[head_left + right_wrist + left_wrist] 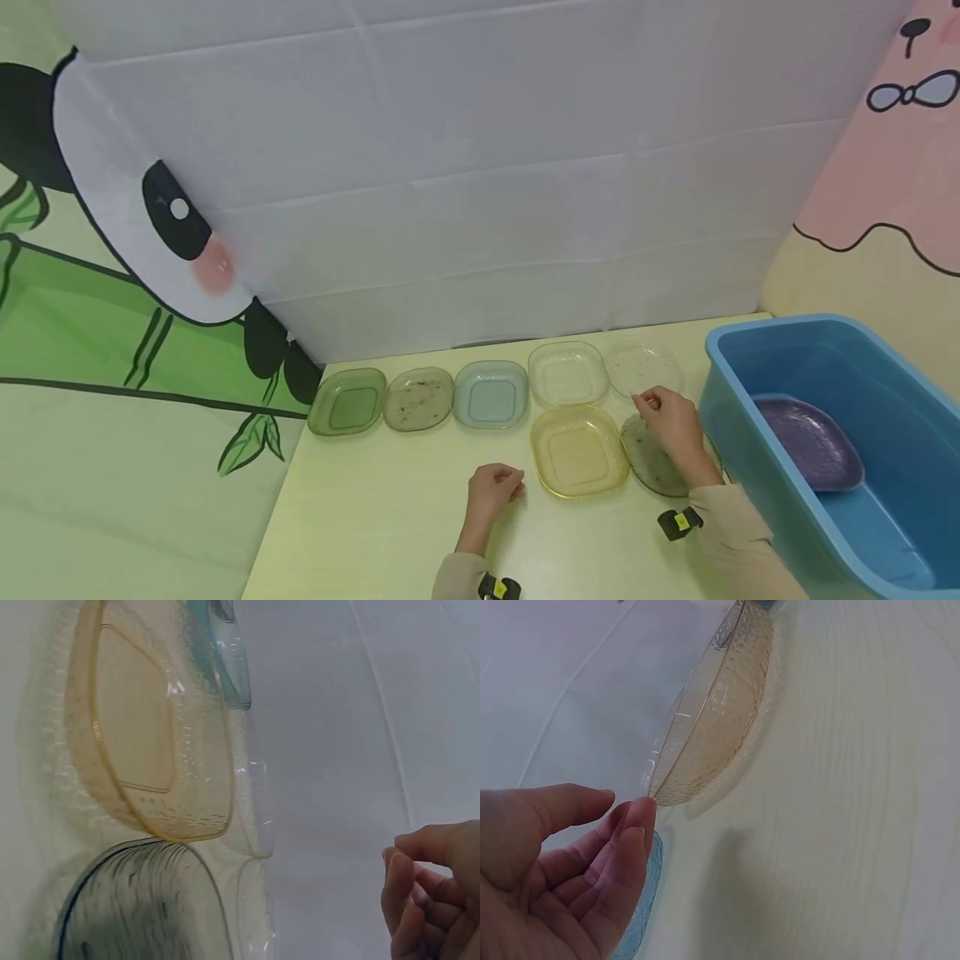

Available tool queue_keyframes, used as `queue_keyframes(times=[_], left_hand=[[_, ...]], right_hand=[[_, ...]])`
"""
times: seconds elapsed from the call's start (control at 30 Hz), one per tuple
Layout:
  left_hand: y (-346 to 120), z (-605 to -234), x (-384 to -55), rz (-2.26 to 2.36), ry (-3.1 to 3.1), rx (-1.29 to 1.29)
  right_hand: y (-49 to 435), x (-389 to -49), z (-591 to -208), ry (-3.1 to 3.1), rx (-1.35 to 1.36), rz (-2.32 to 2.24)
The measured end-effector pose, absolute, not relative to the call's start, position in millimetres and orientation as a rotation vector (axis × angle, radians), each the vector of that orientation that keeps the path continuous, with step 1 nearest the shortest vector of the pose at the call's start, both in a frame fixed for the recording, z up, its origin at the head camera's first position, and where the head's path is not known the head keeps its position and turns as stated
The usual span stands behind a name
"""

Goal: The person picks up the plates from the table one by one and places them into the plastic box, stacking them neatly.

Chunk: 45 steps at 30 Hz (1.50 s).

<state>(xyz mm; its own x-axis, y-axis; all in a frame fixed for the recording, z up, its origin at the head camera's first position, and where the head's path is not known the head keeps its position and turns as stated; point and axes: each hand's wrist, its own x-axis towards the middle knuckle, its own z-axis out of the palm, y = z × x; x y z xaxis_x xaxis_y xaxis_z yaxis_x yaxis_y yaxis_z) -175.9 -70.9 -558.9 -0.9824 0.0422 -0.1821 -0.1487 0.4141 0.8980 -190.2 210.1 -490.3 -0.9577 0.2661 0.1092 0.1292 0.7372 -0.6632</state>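
Over the smoky dark dish (648, 454), my right hand (671, 423) hovers with loosely curled fingers. Its thumb and index tips meet, and nothing shows between them in the right wrist view. A clear dish (643, 364) lies just beyond those fingertips. My left hand (492, 493) hangs above the table, left of the amber-yellow square dish (579, 450). Its fingers bend loosely, the thumb stands apart from them in the left wrist view, and it holds nothing. A pale clear square dish (567, 373) sits behind the yellow one.
Along the back left stand a green dish (351, 402), a dark-speckled dish (418, 400) and a light blue dish (491, 393). On the right is a large blue tub (780, 500) with a purple dish (813, 446) inside. A white cloth (487, 208) hangs behind the table.
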Motion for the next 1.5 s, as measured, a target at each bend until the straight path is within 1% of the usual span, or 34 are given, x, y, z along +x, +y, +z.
queue_keyframes(times=[0.3,0.5,0.7,0.93,1.17,1.5], left_hand=[[-65.1,-552.5,-184.6,1.602,2.511,-0.050],[-61.4,-551.6,-188.2,1.547,2.592,-0.010],[-53.8,-554.8,-195.8,1.434,2.708,0.021],[-42.6,-564.5,-203.2,1.395,2.687,-0.047],[-39.5,-577.1,-201.5,1.356,2.727,-0.022],[-42.5,-576.6,-200.8,1.422,2.754,0.015]], right_hand=[[218.3,-175.3,-525.3,-2.793,-0.368,0.839],[223.9,-169.6,-541.6,-2.807,-0.397,0.845],[227.2,-169.7,-546.0,-2.818,-0.432,0.861],[225.1,-165.9,-548.3,-2.838,-0.472,0.935],[222.4,-163.1,-551.7,-2.831,-0.480,0.959],[224.3,-163.3,-553.9,-2.814,-0.469,0.942]])
